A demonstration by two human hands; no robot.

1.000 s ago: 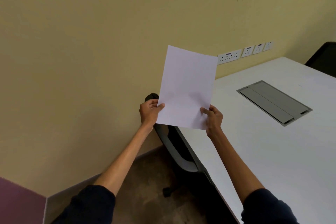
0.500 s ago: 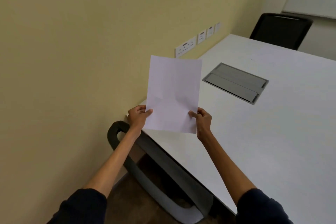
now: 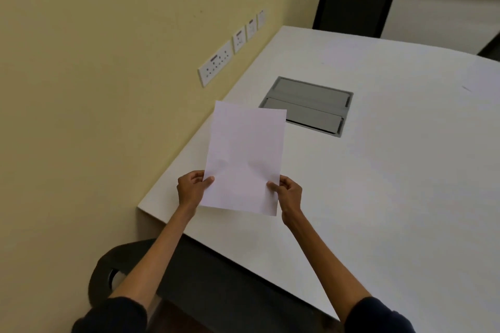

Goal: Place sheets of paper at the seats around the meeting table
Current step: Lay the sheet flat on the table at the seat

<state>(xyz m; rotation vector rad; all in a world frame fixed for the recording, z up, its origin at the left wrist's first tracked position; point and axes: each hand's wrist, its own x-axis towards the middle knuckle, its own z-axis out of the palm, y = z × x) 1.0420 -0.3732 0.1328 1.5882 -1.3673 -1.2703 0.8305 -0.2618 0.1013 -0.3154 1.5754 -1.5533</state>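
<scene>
A pale yellow wall (image 3: 108, 62) fills the left, carrying a row of white socket plates (image 3: 215, 63). Below it a black office chair (image 3: 216, 278) is tucked under the near edge of the white meeting table (image 3: 392, 184). The left hand (image 3: 190, 189) pinches the lower left edge of a plain white sheet of paper (image 3: 244, 159) and the right hand (image 3: 289, 194) pinches its lower right edge. The sheet is held over the table's near corner, long axis pointing away from the person toward the grey recessed cable hatch (image 3: 308, 104), with both hands equally near. Lowering it flat at this seat looks like the next step
</scene>
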